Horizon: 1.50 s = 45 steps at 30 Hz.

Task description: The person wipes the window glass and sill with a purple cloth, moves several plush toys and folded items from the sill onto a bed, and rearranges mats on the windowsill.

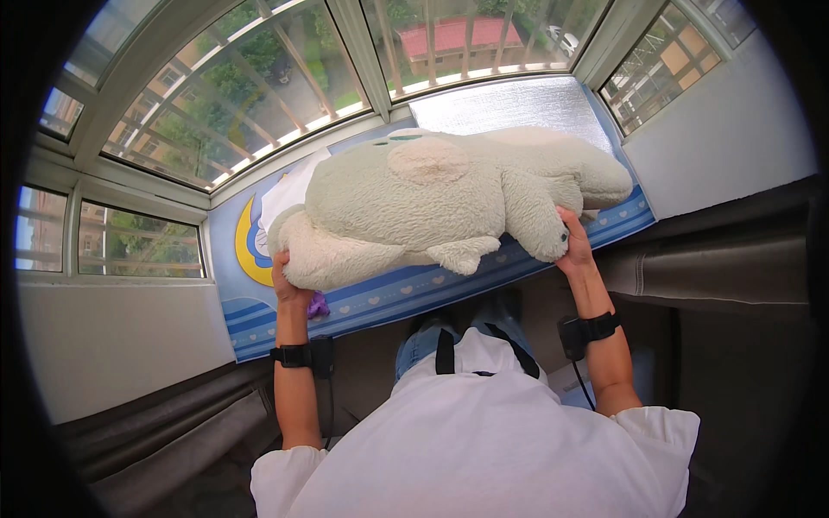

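A large pale green plush toy animal (401,201) with a cream snout lies lengthwise over a window sill, its head end to the left. My left hand (289,281) grips the cream ear-like flap at its left end. On the other side, my right hand (575,243) is closed around the edge of a plush paw. The toy spans the gap between both hands. Beneath it is a blue mat (388,304) printed with hearts and a yellow moon; whether the toy rests fully on the mat or is partly raised cannot be told.
A silver foil sheet (505,103) lies behind the toy against the barred window (466,45). A small purple item (318,305) sits by my left wrist. White cloth or paper (285,188) shows behind the toy's left end. Dark curtains (719,272) hang at both sides.
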Motion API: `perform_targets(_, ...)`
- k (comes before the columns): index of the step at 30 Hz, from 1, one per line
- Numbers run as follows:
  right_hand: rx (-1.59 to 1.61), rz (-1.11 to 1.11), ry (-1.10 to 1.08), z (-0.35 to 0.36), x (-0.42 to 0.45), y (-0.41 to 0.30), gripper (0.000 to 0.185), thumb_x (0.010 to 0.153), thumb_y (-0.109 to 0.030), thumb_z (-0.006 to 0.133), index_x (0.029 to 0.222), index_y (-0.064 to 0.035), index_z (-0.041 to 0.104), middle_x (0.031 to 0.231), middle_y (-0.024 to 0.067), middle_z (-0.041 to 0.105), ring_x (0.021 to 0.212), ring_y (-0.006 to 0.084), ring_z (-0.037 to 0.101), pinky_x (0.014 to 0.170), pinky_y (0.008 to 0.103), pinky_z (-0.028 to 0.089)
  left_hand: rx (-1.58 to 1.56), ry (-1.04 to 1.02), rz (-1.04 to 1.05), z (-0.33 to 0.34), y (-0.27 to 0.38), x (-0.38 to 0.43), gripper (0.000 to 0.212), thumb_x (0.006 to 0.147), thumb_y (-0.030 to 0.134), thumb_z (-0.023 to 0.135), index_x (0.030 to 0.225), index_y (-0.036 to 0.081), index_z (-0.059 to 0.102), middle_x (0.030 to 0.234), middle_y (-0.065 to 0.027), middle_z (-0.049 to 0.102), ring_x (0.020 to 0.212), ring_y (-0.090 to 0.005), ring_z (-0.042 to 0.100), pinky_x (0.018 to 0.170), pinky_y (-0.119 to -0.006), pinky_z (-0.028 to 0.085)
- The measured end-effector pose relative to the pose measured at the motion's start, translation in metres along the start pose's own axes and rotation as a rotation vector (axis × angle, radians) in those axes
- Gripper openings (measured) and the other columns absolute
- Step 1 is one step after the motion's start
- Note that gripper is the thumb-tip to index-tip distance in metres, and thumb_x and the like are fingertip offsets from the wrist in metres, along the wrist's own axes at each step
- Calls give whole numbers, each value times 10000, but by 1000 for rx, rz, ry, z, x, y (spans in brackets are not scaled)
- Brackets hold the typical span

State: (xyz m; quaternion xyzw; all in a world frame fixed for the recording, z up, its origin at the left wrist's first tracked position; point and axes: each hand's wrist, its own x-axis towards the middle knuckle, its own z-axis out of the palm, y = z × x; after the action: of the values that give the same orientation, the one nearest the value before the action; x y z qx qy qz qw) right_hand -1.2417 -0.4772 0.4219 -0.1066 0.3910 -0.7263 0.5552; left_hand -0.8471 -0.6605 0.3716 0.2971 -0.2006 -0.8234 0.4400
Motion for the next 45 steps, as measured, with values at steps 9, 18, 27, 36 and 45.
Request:
perform_targets(9, -325, -401, 241, 31, -131, -11, 383, 748, -132, 518, 1073, 43, 417, 1011, 90, 496, 910, 144, 489, 776, 261, 393, 24, -261, -102, 52, 24, 25, 549, 686, 278, 430, 1166, 24, 347, 1138, -136, 437, 1018, -297, 443, 869, -403, 361)
perform_targets(18, -593, -662, 446, -7, -244, -16, 364, 720, -183, 532, 1010, 27, 465, 961, 70, 484, 887, 141, 450, 790, 258, 345, 74, -477, -264, 98, -46, 13, 623, 690, 345, 464, 1210, 47, 295, 1195, -144, 376, 1099, -309, 361, 918, -441, 295)
perform_targets(27, -289, -1085, 1282, -59, -543, 34, 280, 743, -140, 525, 958, 38, 506, 899, 55, 533, 799, 112, 507, 703, 246, 401, 370, -912, -860, 260, -304, -110, 575, 710, 305, 428, 1195, 20, 307, 1167, -150, 411, 1056, -289, 417, 898, -396, 334)
perform_targets(36, 329, -1165, 1867, -107, -770, 269, 425, 776, -209, 510, 1110, 26, 394, 1036, 80, 485, 909, 162, 492, 758, 278, 409, 1024, -1581, -1361, 281, -600, -415, 509, 706, 228, 526, 1129, 0, 358, 1065, -112, 465, 970, -235, 455, 848, -338, 358)
perform_targets(45, 704, -870, 1832, -193, -762, 417, 592, 779, -432, 465, 1178, -13, 340, 1144, 82, 413, 1018, 195, 432, 828, 306, 370, 1385, -1550, -1292, 216, -647, -477, 509, 751, 230, 529, 1183, 73, 309, 1103, -75, 439, 977, -204, 457, 785, -343, 415)
